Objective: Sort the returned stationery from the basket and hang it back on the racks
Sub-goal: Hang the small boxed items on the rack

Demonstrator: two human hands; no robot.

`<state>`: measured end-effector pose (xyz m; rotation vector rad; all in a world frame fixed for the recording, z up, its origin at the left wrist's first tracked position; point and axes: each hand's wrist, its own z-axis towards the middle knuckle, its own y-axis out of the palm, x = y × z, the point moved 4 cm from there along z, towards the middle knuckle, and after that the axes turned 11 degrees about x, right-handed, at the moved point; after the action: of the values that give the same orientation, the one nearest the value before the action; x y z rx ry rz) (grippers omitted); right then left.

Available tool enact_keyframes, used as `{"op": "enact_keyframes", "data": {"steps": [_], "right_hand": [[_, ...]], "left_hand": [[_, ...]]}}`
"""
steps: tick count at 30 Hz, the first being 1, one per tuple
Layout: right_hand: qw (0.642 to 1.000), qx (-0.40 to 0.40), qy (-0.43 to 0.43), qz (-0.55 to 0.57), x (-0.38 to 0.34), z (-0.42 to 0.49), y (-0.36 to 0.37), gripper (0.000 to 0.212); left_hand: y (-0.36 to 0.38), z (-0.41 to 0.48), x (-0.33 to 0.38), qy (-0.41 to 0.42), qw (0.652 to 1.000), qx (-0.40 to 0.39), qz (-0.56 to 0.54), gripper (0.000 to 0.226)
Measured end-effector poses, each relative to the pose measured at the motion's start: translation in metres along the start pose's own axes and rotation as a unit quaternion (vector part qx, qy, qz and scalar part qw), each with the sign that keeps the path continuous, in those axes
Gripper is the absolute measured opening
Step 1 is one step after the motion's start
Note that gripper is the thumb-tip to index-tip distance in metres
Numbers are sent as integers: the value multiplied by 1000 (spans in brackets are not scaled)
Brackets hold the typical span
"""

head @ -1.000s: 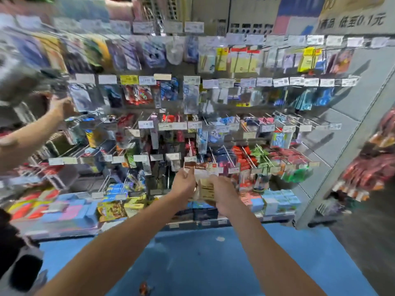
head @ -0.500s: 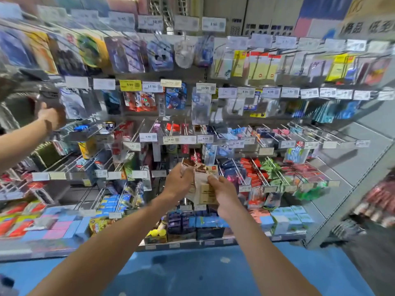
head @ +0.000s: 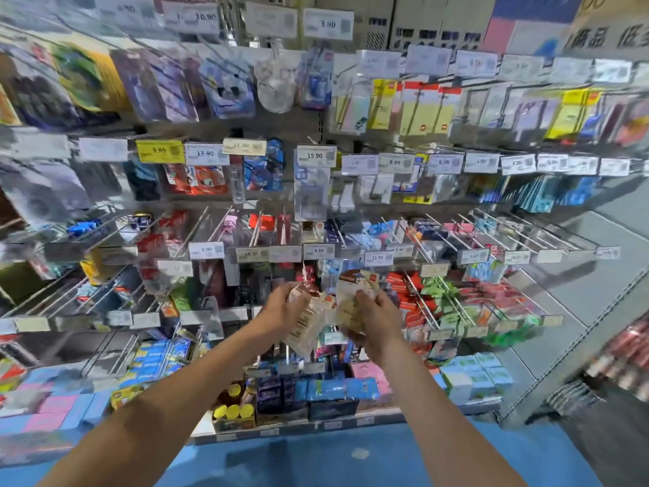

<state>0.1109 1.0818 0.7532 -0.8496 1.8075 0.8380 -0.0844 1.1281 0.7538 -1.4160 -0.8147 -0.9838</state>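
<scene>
L hand [head: 286,305]: fingers [head: 299,297] curled round a beige packet [head: 305,327], gripped near its top so the body hangs down, tilted toward the camera. R hand [head: 377,312]: fingers [head: 365,297] curled on a second packet [head: 351,293], card-backed, held upright w/ header end up. Both grasping, neither released. The two packets touch or overlap at centre; can't tell if more are stacked behind. Judgement: held apart to split the pair & read the headers, header up so the hang-hole can meet a peg. Both packets sit just in front of the mid-low row of peg hooks [head: 419,304], on none of them yet. Basket not in view. Outward: racks [head: 526,237] run in rows, far & above, pegs tipped w/ price tags [head: 319,250]. Stock hangs dense, esp. red packs [head: 404,286] just right of R hand. Peg tips point out at the hands, prob. the main snag edge; approach best straight along a peg, not across. Open room: little sideways at hand level, more on the near side over the blue floor [head: 351,458], so draw back before shifting left or right. Below the hands, bottom shelf [head: 351,421] w/ boxes [head: 337,390], its front lip jutting near. Far right, grey end panel [head: 579,339] closes the bay. Much of frame blurred; most labels unreadable.
</scene>
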Motion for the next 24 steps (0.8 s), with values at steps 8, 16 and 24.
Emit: {"op": "enact_keyframes", "data": {"steps": [8, 16, 24], "right_hand": [[976, -73, -86, -186, -13, 104, 10, 11], [953, -107, -190, -210, 79, 191, 43, 15], [953, -137, -267, -30, 156, 297, 76, 126]], "left_hand": [[32, 83, -21, -15, 997, -7, 81, 52], [56, 148, -119, 1, 998, 47, 46, 40], [74, 202, -175, 116, 978, 171, 31, 44]]}}
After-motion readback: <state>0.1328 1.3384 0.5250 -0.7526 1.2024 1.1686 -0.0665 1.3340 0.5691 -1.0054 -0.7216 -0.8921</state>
